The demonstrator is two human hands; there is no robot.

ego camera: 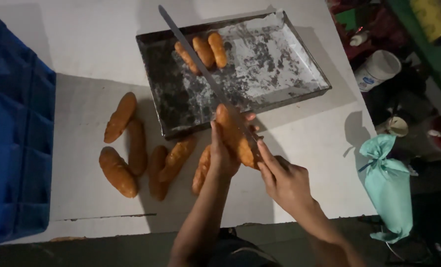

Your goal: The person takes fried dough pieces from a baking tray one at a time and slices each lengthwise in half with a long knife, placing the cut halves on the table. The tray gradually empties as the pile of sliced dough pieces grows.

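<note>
Your left hand (224, 155) fingers grip a bread roll (236, 136) above the near bench (299, 148); right hand (284, 180) is closed on the long knife (205, 74), blade in the roll. Six rolls (131, 153) lie left; three rolls (203, 52) remain in the tray (279, 64).

Left of the white table (299, 163), filling the frame's edge: a blue plastic crate (15, 133). Right of the table, off its edge: a pale green cloth bag (391, 183), tied at the neck and hanging down. Above that bag, near the table's far right corner: a white tub (377, 69) with a lid, and between tub and bag a small round cup (393, 126). Farther from the table, at the top right: a yellow roll (433, 19) lying tilted among dark clutter.
</note>
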